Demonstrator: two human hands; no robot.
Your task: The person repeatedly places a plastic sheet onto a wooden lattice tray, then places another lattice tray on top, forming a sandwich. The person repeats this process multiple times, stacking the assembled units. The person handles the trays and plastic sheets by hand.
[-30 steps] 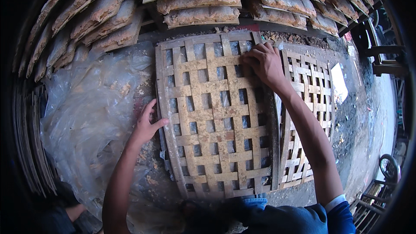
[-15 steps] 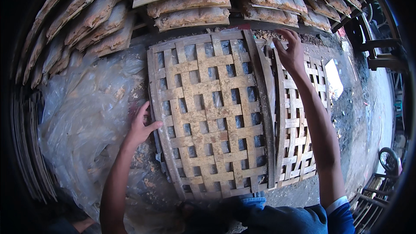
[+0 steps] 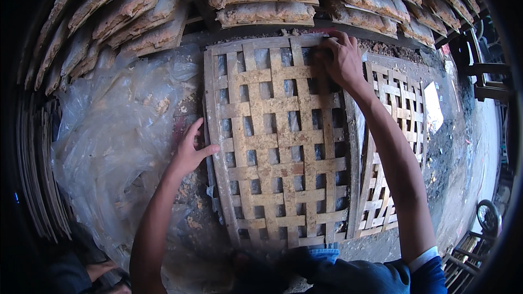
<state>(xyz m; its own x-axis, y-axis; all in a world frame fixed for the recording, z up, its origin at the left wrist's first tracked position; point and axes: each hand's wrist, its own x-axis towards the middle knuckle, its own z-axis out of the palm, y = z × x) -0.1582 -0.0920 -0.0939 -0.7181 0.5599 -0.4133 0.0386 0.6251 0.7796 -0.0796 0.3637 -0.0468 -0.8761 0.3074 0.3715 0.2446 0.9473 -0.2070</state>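
Note:
A framed panel of woven bamboo strips [image 3: 261,171] lies flat in front of me, with bluish plastic showing through its holes. My left hand [image 3: 194,147] is at its left edge, fingers and thumb spread; the thumb tip meets or nearly meets the frame. Over the far right corner of that panel is my right hand [image 3: 344,62]. Its fingers bend down toward the frame, and their tips are dark and smeared, so a grip cannot be made out. A second woven panel [image 3: 402,112] lies just right of the first, partly behind my right forearm.
Crumpled clear plastic sheeting [image 3: 109,147] covers the ground at left. Tiers of boards bearing crumbly orange-brown slabs [image 3: 267,13] rise along the far side. Thin slats [image 3: 41,169] stand at far left. A white sheet [image 3: 433,107] and a small wheel [image 3: 488,216] are at right.
My right hand has moved left from above the gap between the panels to the first panel's far right corner. The left hand stays by the left edge. The whole view has shifted slightly.

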